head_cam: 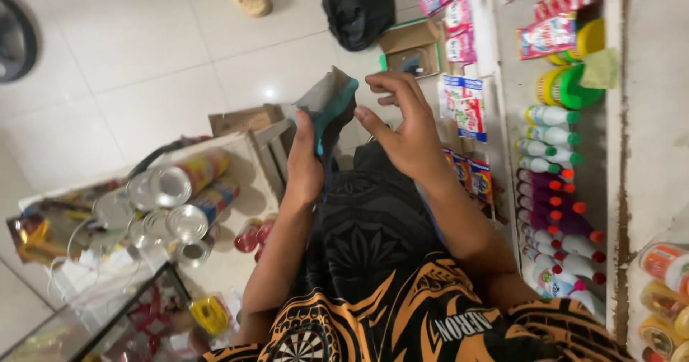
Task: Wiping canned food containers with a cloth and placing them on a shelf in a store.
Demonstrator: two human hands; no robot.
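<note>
Grey-and-teal folded cloth [326,107] pinched in the left hand [305,165]. Black shirt with orange tribal pattern [373,290]. Black plastic bag [357,10] on pale glossy tiled floor [143,53]. White squeeze bottles with green, orange and red caps [556,168] along the white shelf [612,190]. Silver-lidded yellow-and-red cans [183,190].

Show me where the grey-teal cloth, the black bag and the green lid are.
grey-teal cloth [330,100], head view, upper middle of the fabric.
black bag [359,10], head view, centre of the bag.
green lid [578,88], head view, flat top face.
</note>
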